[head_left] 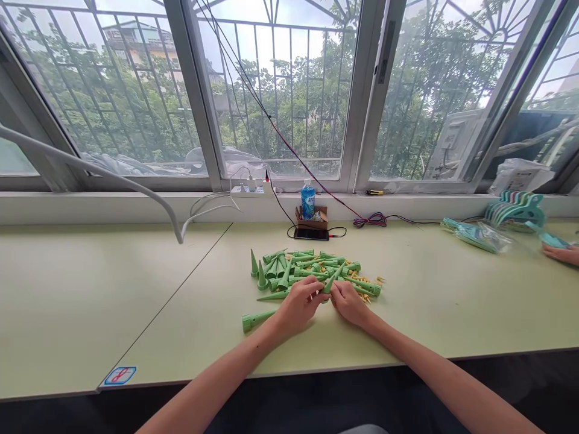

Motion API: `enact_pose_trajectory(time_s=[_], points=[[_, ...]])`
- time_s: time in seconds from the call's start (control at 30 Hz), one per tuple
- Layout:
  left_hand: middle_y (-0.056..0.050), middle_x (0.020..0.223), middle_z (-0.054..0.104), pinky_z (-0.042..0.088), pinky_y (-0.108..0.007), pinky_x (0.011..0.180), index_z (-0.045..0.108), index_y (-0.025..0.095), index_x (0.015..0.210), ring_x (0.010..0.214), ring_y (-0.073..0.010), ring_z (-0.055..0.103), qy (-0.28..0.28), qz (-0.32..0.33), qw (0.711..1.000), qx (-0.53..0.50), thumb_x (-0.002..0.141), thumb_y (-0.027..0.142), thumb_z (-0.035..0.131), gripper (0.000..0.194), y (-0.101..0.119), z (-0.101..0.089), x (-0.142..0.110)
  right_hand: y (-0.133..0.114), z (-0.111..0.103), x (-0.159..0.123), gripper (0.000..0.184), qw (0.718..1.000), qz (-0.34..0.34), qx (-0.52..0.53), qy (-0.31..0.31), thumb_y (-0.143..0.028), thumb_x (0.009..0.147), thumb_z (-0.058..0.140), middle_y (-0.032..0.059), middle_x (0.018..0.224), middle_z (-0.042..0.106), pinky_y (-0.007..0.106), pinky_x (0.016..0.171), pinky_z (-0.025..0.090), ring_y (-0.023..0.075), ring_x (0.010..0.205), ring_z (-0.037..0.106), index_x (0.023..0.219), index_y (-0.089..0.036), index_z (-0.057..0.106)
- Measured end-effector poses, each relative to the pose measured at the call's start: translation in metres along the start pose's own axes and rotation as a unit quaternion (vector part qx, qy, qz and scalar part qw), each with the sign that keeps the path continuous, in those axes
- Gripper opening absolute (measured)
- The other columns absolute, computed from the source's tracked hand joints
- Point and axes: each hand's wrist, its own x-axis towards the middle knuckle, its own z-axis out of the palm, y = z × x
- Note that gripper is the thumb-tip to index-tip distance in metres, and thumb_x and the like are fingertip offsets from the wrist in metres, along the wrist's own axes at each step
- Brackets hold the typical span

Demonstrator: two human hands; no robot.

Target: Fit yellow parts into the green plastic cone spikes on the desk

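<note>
Between the thumb and fingers of my left hand [299,303] is a green plastic cone spike [329,285], its tip pointing up and to the right. Close against its right side, my right hand [350,302] is closed with fingers curled; what they grip, if anything, is hidden. Just beyond both hands lies a pile of similar green cone spikes [281,265], a few standing on their wide ends. Small yellow pieces [362,290] are scattered among and beside them. One separate green spike [257,320] lies partly behind my left forearm.
Behind the pile are a phone [312,234] with a cable and a small cardboard box [323,218] with a blue bottle [308,201]. Bundled wires [371,220] lie farther right. Bagged teal items [479,235] sit near another person's hand [561,253]. A white tube [113,177] hangs at left.
</note>
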Motion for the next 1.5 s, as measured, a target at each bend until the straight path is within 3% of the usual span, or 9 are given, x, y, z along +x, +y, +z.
enact_pose_trajectory(time_s=[0.3, 0.37, 0.57, 0.7, 0.93, 1.13, 1.5], points=[[0.005, 0.056, 0.042, 0.036, -0.020, 0.044, 0.044, 0.017, 0.060, 0.044, -0.0072, 0.047, -0.010, -0.099, 0.987, -0.129, 0.085, 0.038, 0.063, 0.038, 0.008, 0.000, 0.005, 0.001, 0.000, -0.001, 0.040, 1.000, -0.018, -0.013, 0.008, -0.034, 0.098, 0.031, -0.0042, 0.054, 0.031, 0.027, 0.053, 0.024, 0.0115, 0.052, 0.029, 0.060, -0.021, 0.027], [0.005, 0.049, 0.042, 0.034, -0.020, 0.039, 0.042, 0.018, 0.059, 0.039, -0.0084, 0.048, -0.027, -0.136, 0.973, -0.185, 0.083, 0.045, 0.064, 0.043, 0.008, -0.001, 0.005, 0.002, 0.000, -0.002, 0.040, 0.999, -0.025, -0.019, 0.005, -0.034, 0.099, 0.031, -0.0045, 0.055, 0.031, 0.027, 0.053, 0.023, 0.0114, 0.052, 0.028, 0.062, -0.021, 0.028], [0.005, 0.042, 0.048, 0.039, -0.020, 0.038, 0.053, 0.016, 0.069, 0.037, -0.0105, 0.050, -0.096, -0.204, 0.919, -0.324, 0.080, 0.054, 0.066, 0.042, 0.007, -0.006, 0.006, 0.006, -0.001, -0.005, 0.037, 0.997, -0.052, -0.050, -0.001, -0.030, 0.100, 0.032, -0.0049, 0.056, 0.032, 0.028, 0.054, 0.022, 0.0112, 0.051, 0.028, 0.064, -0.020, 0.031], [0.004, 0.045, 0.051, 0.040, -0.019, 0.040, 0.056, 0.015, 0.070, 0.040, -0.0100, 0.052, -0.098, -0.214, 0.908, -0.347, 0.078, 0.055, 0.069, 0.043, 0.007, -0.008, 0.006, 0.006, -0.001, -0.005, 0.036, 0.997, -0.058, -0.058, 0.003, -0.029, 0.100, 0.033, -0.0053, 0.055, 0.032, 0.028, 0.054, 0.022, 0.0109, 0.050, 0.028, 0.064, -0.021, 0.031], [0.001, 0.053, 0.057, 0.043, -0.020, 0.041, 0.060, 0.013, 0.075, 0.042, -0.0095, 0.054, -0.062, -0.198, 0.921, -0.328, 0.080, 0.056, 0.066, 0.043, 0.009, -0.008, 0.009, 0.000, -0.004, -0.002, 0.038, 0.999, -0.031, -0.013, 0.020, -0.034, 0.100, 0.032, -0.0044, 0.056, 0.036, 0.026, 0.053, 0.025, 0.0109, 0.052, 0.033, 0.064, -0.021, 0.033], [0.001, 0.062, 0.059, 0.047, -0.020, 0.040, 0.058, 0.014, 0.086, 0.045, -0.0101, 0.056, -0.034, -0.195, 0.925, -0.325, 0.082, 0.054, 0.064, 0.041, 0.001, -0.004, 0.009, -0.003, -0.005, -0.003, 0.041, 0.998, -0.035, -0.042, 0.007, -0.041, 0.097, 0.044, -0.0062, 0.053, 0.032, 0.025, 0.051, 0.024, 0.0096, 0.050, 0.030, 0.063, -0.021, 0.031], [0.001, 0.054, 0.056, 0.048, -0.021, 0.042, 0.052, 0.015, 0.070, 0.043, -0.0098, 0.056, -0.097, -0.186, 0.921, -0.328, 0.088, 0.055, 0.055, 0.044, -0.004, 0.001, 0.008, -0.004, -0.003, -0.008, 0.034, 0.989, -0.057, -0.133, -0.022, -0.036, 0.093, 0.050, -0.0052, 0.053, 0.042, 0.025, 0.051, 0.024, 0.0096, 0.047, 0.033, 0.065, -0.021, 0.037]])
